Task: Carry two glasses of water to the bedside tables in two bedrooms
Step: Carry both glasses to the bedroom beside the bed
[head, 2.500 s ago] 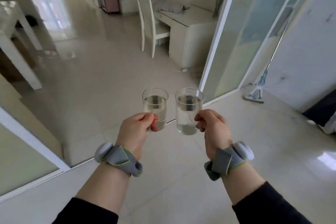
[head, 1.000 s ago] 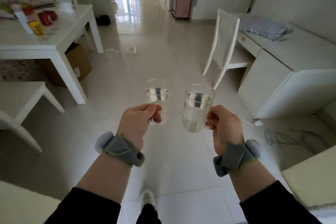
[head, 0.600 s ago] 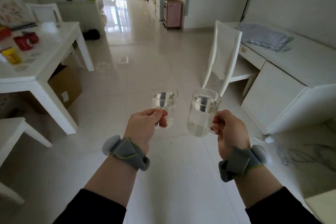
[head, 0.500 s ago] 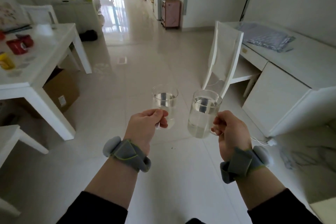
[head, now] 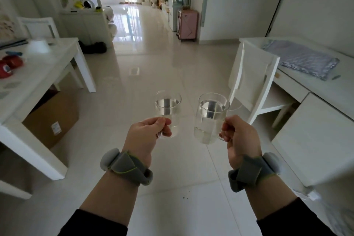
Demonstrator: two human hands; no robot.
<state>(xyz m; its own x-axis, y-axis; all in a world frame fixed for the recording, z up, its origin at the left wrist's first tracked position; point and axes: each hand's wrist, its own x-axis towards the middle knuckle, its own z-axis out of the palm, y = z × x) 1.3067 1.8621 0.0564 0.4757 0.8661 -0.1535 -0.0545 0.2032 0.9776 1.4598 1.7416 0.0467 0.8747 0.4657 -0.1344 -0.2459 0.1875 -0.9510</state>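
I hold two clear glasses of water out in front of me, upright and side by side over the tiled floor. My left hand [head: 147, 136] pinches the handle of the left glass [head: 168, 109], which is mostly full. My right hand [head: 239, 140] grips the handle of the right glass [head: 210, 119], also mostly full. The glasses do not touch. Both wrists wear grey bands. No bed or bedside table is in sight.
A white table [head: 44, 74] with red items stands at the left, a cardboard box [head: 51, 119] under it. A white chair [head: 251, 80] and white desk [head: 316, 90] line the right. A pink suitcase [head: 187, 25] stands far ahead beside the long glossy hallway.
I have come through the glass doorway into the living area and moved forward along it; the table and desk slid closer and outward. Both hands keep the same hold on the glasses.
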